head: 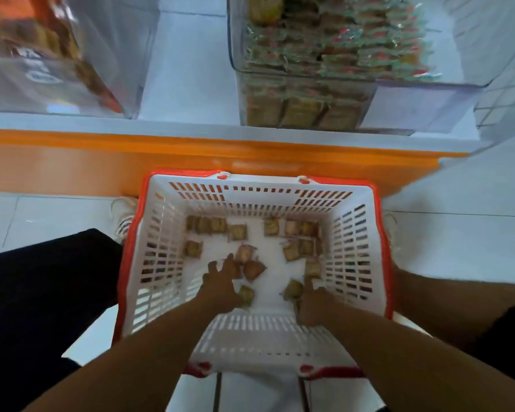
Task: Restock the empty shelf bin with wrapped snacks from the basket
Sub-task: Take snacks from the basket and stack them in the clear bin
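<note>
Both hands are down inside the white basket [161, 263] with the red rim, which sits on the floor in front of the orange-edged shelf [191, 150]. The left hand [220, 281] has its fingers spread and straight, tips touching a small cluster of wrapped snacks [252, 263] just ahead of them; that grip is apart and holds nothing yet. The right hand [311, 306] sits lower against the near wall, its fingers turned under and blurred, so I cannot tell whether its grip is closed on a snack; one packet [293, 289] lies just to its left, touching or nearly so. Further snacks lie scattered ahead of both hands toward the far wall, some well apart from either. The clear bin [428, 102] to be filled stands on the shelf, up and ahead of the right hand, already holding stacked packets on its left side with bare room on its right. The step in hand looks like gathering a handful. To do it well, sweep the loose packets together under each palm before closing, rather than pinching singles; curl the fingers fully beneath the wrappers, as slick film may slip; then lift straight up clear of the basket wall.
</note>
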